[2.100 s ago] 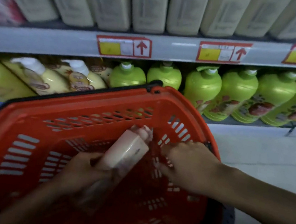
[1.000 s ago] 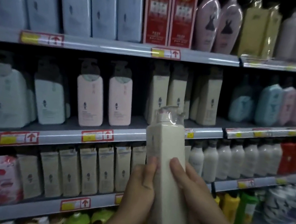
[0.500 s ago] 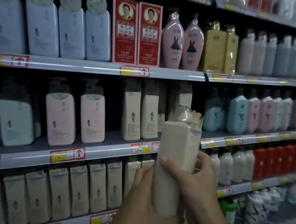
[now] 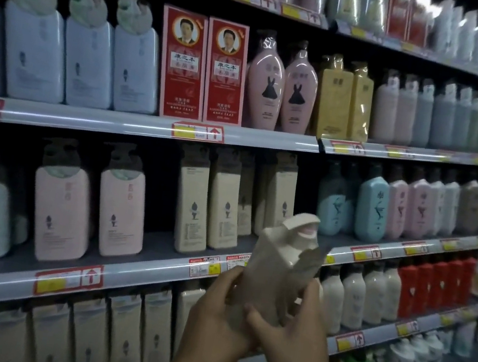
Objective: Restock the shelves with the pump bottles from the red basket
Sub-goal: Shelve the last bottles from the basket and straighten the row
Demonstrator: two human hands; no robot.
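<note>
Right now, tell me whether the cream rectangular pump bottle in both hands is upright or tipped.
Tipped: the cream rectangular pump bottle leans right, pump head upper right.

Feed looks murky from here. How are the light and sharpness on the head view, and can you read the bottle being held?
Head view: dim overall, the shelf recesses nearly black; the held cream pump bottle is motion-smeared, tilted, its label unreadable; left hand and right hand are soft-edged too; the red boxes are sharpest, and the shelves' right end blurs and curves with wide-angle distortion.
</note>
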